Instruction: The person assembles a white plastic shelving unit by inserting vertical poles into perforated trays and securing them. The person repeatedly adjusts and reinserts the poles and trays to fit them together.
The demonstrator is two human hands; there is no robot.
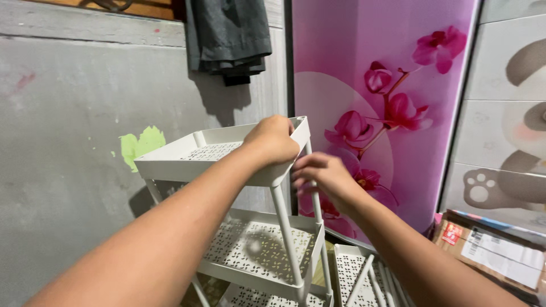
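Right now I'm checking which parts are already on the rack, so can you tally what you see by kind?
White perforated trays on the rack: 3 (top tray)
White perforated tray lying loose beside the rack: 1
Cardboard box: 1
Dark hanging garment: 1
Total: 6

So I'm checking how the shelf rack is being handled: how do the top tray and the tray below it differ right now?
The top tray is gripped at its corner by the left hand; the lower tray is untouched. The top tray sits tilted, the lower one looks level. The right hand is at a pole just under the top tray. Both are white with perforated floors.
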